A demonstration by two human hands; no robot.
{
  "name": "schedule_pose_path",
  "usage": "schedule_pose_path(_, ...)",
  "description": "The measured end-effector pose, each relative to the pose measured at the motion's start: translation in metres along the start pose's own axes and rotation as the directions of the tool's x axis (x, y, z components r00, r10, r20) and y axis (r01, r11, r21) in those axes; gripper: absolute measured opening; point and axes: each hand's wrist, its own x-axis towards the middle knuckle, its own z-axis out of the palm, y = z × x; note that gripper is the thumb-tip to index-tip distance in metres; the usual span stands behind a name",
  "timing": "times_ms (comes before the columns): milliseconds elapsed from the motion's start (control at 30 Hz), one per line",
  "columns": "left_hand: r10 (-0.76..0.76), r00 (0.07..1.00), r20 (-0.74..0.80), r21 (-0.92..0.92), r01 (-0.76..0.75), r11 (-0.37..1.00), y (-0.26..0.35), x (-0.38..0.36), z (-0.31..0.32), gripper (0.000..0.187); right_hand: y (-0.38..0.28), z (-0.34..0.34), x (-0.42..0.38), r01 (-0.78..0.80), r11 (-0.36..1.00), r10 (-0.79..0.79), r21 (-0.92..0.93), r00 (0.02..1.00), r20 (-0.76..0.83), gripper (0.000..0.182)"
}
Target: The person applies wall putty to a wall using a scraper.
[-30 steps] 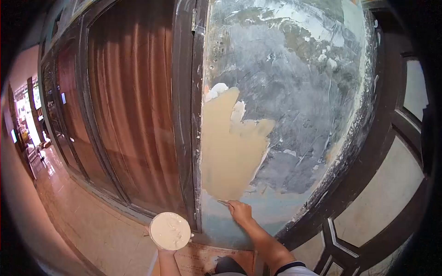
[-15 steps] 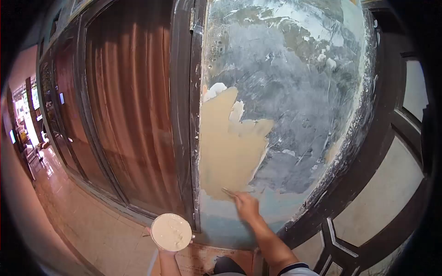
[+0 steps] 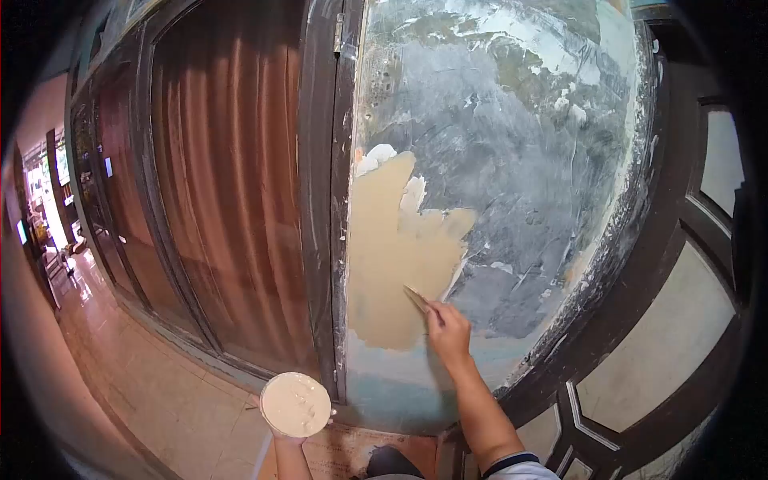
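My right hand (image 3: 450, 332) is closed around the handle of a putty knife (image 3: 416, 299). The blade lies against the lower right part of a beige filler patch (image 3: 380, 256) on the wall. Low in the view, my left hand (image 3: 286, 437) holds a round tub (image 3: 295, 404) from below, its fingertips showing at both sides. Beige paste with a slightly lumpy surface fills it. Around the patch the wall (image 3: 512, 184) is rough and grey, with white smears above and a pale blue-green band below.
Left of the patch stands a dark wooden frame (image 3: 322, 200) with a brown curtain (image 3: 232, 184) behind its pane. A dark panelled door (image 3: 640, 352) is on the right. Tiled floor (image 3: 180, 392) runs along the left towards a bright opening.
My right hand has moved up and slightly right, carrying the putty knife from the patch's bottom edge to its lower right. The left hand and tub have hardly moved.
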Motion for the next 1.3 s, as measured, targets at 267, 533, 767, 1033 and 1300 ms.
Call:
schedule_pose_path(267, 0.004, 1.000, 0.016, 0.013, -0.004, 1.000, 0.009, -0.001, -0.005, 0.118, 0.079, 0.098, -0.134, 0.062, 0.982, 0.037, -0.181, 0.866, 0.498, 0.014)
schedule_pose_path(533, 0.022, 1.000, -0.022, -0.107, -0.024, 0.994, 0.006, -0.001, 0.001, 0.120, 0.047, 0.002, -0.043, -0.105, 0.980, 0.136, -0.167, 0.972, 0.191, 0.015)
schedule_pose_path(767, 0.006, 0.999, 0.051, 0.247, -0.018, 0.969, 0.006, 0.003, -0.002, 0.112, 0.058, 0.032, -0.101, 0.021, 0.999, -0.012, -0.046, 0.985, 0.174, 0.012)
schedule_pose_path(1033, 0.010, 0.999, -0.045, -0.149, -0.017, 0.989, -0.006, 0.003, 0.014, 0.121, 0.061, 0.035, -0.060, -0.042, 0.984, 0.082, -0.172, 0.969, 0.231, 0.014)
schedule_pose_path(1300, 0.050, 0.998, -0.042, 0.215, -0.040, 0.976, 0.012, -0.002, -0.017, 0.107, 0.044, 0.026, -0.080, -0.003, 0.998, 0.014, -0.062, 0.985, 0.173, 0.011)
